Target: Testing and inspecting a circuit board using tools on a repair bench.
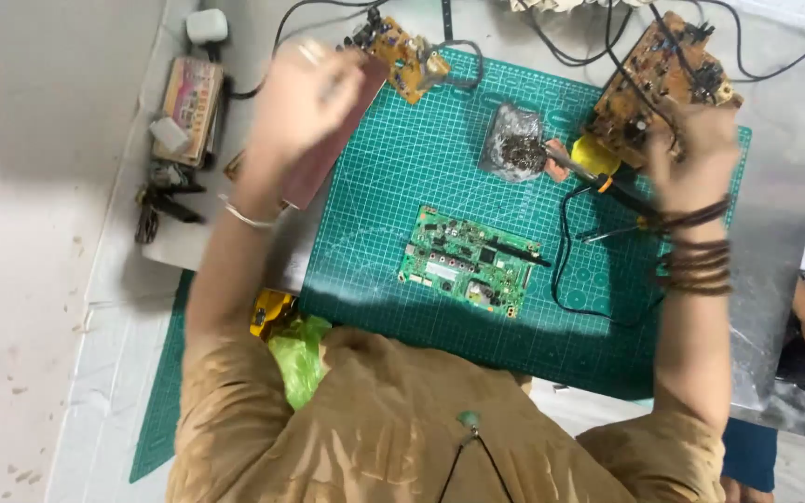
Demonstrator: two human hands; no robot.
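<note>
while both hands hover: one green board (470, 261), two brown boards (661, 79).

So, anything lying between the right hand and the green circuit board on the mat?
Yes. The soldering iron and its black cable lie on the cutting mat between the right hand and the green circuit board.

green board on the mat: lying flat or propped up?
Flat. The green circuit board lies component side up on the green cutting mat, with neither hand touching it.
</note>
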